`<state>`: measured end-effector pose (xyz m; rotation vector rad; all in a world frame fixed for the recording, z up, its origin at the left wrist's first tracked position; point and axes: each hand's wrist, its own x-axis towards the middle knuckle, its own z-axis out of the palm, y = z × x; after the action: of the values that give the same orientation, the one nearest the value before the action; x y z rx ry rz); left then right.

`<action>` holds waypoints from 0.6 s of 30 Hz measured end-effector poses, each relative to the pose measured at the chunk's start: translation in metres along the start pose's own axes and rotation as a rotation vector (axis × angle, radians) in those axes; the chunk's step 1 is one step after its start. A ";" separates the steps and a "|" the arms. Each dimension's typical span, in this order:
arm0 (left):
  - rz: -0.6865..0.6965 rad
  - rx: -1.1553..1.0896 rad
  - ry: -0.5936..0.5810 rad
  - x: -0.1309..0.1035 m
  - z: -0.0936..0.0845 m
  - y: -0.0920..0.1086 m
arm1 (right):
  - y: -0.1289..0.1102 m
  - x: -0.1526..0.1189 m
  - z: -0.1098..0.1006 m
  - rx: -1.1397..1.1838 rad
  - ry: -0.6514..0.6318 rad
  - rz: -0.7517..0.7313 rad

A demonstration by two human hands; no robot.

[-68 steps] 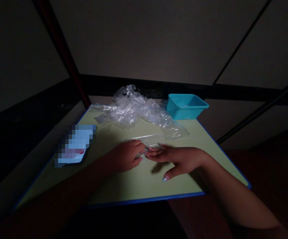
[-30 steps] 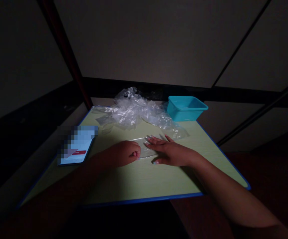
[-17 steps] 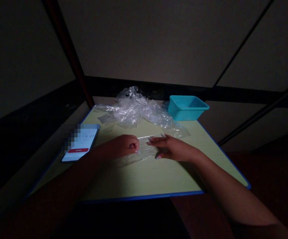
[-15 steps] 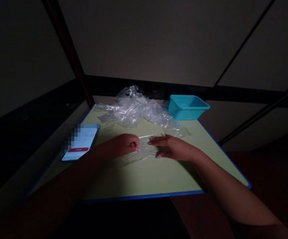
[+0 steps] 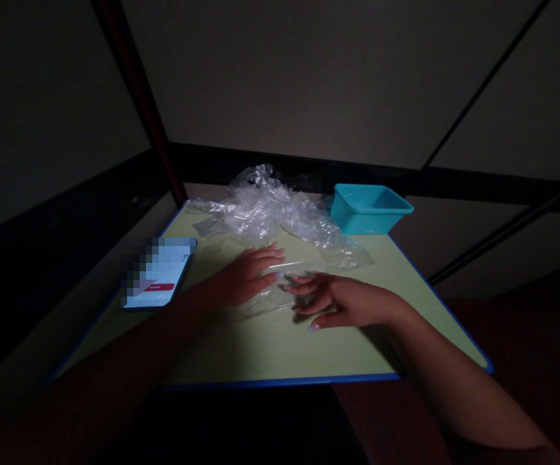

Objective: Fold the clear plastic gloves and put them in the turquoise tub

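Note:
A clear plastic bag (image 5: 272,297) lies flat on the small table (image 5: 299,352), between and partly under my hands. My left hand (image 5: 253,274) rests on the bag's left part, palm down, its fingers stretched toward the right. My right hand (image 5: 332,300) is over the bag's right side with fingers spread and nothing gripped. Behind both hands sits a heap of crumpled clear plastic bags (image 5: 272,210).
A turquoise bin (image 5: 369,219) stands at the table's back right corner. A phone (image 5: 161,274) with a lit screen lies near the left edge. Dark panels (image 5: 284,77) rise behind the table.
My left hand has opened from a curled fist, its fingers now extended. My right hand has spread its fingers and moved slightly toward me.

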<state>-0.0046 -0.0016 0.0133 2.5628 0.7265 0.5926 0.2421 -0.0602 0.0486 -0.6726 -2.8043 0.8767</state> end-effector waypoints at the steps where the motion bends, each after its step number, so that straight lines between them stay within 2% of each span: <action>1: -0.023 0.061 -0.032 -0.001 0.002 -0.001 | -0.001 -0.001 0.000 0.007 -0.039 0.014; 5: -0.104 0.257 -0.188 -0.006 0.009 0.000 | -0.002 -0.004 0.003 0.006 -0.092 0.080; 10: -0.162 0.322 -0.328 -0.006 0.010 0.004 | 0.001 -0.005 0.005 0.019 -0.066 0.104; 18: -0.155 0.292 -0.335 -0.007 0.007 0.002 | 0.000 -0.005 0.005 -0.040 -0.061 0.160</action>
<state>-0.0057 -0.0090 0.0061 2.7340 0.9345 0.0013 0.2454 -0.0651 0.0441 -0.9018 -2.8609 0.8832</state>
